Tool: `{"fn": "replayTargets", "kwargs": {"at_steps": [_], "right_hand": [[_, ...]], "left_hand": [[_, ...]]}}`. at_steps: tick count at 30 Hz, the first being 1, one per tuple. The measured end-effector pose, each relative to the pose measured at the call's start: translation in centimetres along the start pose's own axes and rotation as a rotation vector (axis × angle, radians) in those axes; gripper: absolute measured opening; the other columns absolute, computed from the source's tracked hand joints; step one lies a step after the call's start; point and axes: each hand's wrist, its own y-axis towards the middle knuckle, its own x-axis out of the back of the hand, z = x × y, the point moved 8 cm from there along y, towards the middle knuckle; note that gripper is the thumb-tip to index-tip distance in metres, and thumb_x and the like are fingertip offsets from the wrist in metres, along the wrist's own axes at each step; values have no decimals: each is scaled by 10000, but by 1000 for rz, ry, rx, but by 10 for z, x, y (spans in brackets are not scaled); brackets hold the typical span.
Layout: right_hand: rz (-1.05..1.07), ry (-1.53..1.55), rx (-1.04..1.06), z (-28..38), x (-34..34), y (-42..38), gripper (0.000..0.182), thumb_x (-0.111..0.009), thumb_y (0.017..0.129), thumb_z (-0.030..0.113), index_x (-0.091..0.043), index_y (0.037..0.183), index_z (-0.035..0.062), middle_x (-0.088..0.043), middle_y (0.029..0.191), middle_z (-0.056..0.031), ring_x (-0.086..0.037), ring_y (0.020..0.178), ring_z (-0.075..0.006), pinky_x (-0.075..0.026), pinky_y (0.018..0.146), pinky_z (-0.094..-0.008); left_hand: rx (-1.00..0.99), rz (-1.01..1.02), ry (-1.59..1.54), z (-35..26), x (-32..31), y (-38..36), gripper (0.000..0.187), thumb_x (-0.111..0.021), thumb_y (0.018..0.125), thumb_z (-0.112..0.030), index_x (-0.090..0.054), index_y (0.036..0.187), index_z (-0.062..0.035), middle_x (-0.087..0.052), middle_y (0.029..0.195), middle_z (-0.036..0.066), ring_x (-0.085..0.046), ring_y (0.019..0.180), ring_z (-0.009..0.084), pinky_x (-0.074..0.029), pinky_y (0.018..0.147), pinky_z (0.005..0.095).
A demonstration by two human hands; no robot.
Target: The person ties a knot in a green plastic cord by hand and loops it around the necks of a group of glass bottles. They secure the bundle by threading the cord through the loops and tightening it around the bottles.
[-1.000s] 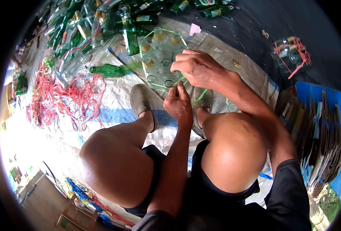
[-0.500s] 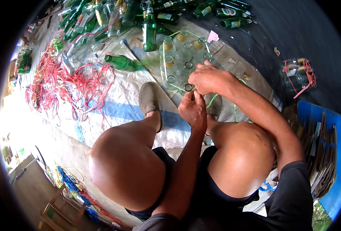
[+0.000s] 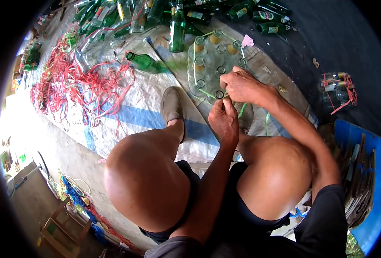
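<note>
A cluster of clear glass bottles stands upright in front of my feet, several of them with yellowish labels. A light green plastic strap runs around the outside of the cluster. At the near corner, my left hand is closed in a pinch on the strap, just below a bottle mouth. My right hand is closed on the strap a little up and to the right, against the near right bottles. The strap's loose tail hangs below my hands. The fingertips partly hide the strap where they meet.
Green bottles lie heaped at the far side, and a single green bottle lies left of the cluster. Tangled red strapping spreads over the white sheet. A small tied bottle bundle and stacked cardboard are at the right.
My hands have drawn slightly apart at the near corner, both still on the strap. The whole view has shifted a little, so the scene appears further right.
</note>
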Motion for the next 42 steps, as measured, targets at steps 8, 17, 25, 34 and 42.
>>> {"fn": "replayTargets", "kwargs": {"at_steps": [8,17,25,34,42], "right_hand": [[-162,113,148,10,13,-15,221,-576,796,11,-704,973,46,-728,930,-116,-624,920,-337,-521,852,-440],[-135,681,-87,-12,17,-18,192,-631,848,27,-640,1035,-19,-653,873,-70,-609,808,-123,-506,729,-292],[-405,1006,-132,-26,22,-28,189,-706,896,98,-648,1051,7,-643,885,1,-575,797,-80,-485,702,-265],[-551,1288,-207,-46,17,-32,167,-723,926,79,-640,1059,20,-664,898,-2,-595,821,-62,-467,759,-219],[-574,1361,-168,-41,19,-29,151,-699,930,48,-641,1063,5,-694,909,-33,-653,842,-99,-522,793,-248]], "left_hand": [[95,79,-92,12,-3,-1,343,-606,1021,-139,-566,745,61,-474,637,-32,-396,629,46,-359,541,276],[25,128,-150,17,-14,-2,358,-524,1079,-178,-686,862,56,-515,694,-46,-433,658,48,-371,580,253],[58,161,-173,24,-20,-7,332,-522,1094,-221,-697,994,44,-544,734,-35,-460,666,64,-401,608,264],[87,219,-155,23,-23,-10,340,-522,1097,-233,-703,982,31,-556,725,-16,-476,673,77,-398,616,262],[70,207,-137,23,-24,-4,344,-517,1095,-225,-712,977,32,-527,702,-25,-451,648,69,-378,584,263]]}}
